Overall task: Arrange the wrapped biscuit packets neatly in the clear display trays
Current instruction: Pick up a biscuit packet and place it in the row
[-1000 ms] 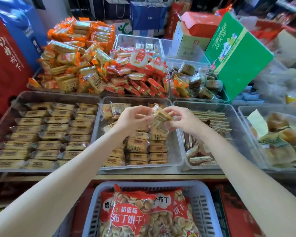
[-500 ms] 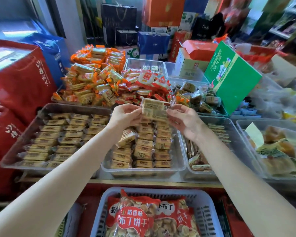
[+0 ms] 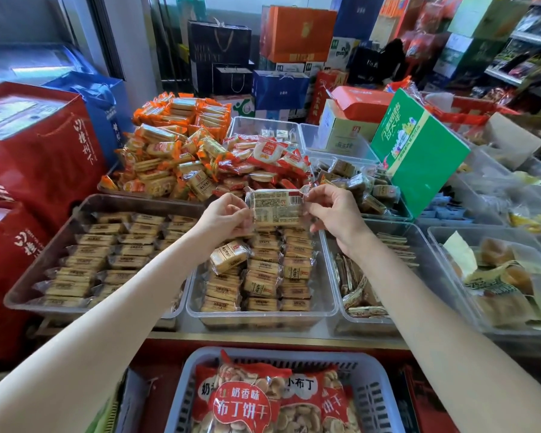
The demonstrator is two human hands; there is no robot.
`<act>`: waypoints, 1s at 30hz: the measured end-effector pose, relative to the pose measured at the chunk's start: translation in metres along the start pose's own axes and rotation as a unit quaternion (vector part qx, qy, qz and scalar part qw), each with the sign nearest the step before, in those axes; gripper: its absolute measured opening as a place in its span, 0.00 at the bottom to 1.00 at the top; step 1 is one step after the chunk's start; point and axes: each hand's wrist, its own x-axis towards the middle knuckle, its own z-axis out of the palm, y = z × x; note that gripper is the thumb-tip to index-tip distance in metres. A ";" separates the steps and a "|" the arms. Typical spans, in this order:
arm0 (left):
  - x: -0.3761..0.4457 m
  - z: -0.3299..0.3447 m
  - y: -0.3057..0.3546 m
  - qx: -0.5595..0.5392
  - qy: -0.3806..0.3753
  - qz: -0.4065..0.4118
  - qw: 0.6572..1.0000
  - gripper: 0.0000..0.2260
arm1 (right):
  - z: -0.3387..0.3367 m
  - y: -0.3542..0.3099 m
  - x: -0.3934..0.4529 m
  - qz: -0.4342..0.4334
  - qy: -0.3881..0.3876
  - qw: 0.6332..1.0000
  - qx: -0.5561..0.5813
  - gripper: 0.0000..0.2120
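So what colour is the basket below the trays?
Grey-blue plastic basket, clearest in the head view.

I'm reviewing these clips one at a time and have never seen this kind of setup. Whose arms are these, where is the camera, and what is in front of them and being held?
There is no machine here: the two bare arms belong to a person wearing a wide-angle camera on their head, looking forward and down, so you see roughly what they see. The left hand and right hand each pinch one end of a wrapped biscuit packet, holding it up flat with its printed label toward the camera. Below it is a clear tray with rows of similar packets, and one tilted packet lying askew on top. A second filled tray sits to the left. Behind are loose heaps of orange-wrapped snacks. Nearest the camera, a grey basket holds large red biscuit bags.
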 end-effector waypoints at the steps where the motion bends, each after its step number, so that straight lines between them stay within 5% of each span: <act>1: 0.000 -0.001 0.000 0.000 -0.003 0.001 1.000 0.05 | 0.000 0.001 0.001 -0.002 0.006 1.000 -0.011 0.09; 7: 0.002 -0.002 0.001 -0.023 -0.026 -0.005 0.999 0.05 | 0.000 0.006 0.001 0.068 -0.037 0.996 -0.036 0.06; 15: 0.007 -0.007 0.000 -0.062 -0.068 -0.009 0.996 0.09 | -0.005 0.015 0.000 0.104 -0.062 0.977 0.178 0.12; 22: 0.015 -0.005 -0.011 0.055 -0.027 0.020 0.998 0.09 | 0.002 0.035 0.015 0.101 0.024 0.994 0.037 0.09; 30: 0.030 -0.014 -0.033 -0.020 -0.047 -0.049 0.998 0.12 | 0.019 0.060 0.033 0.115 0.006 0.993 0.010 0.10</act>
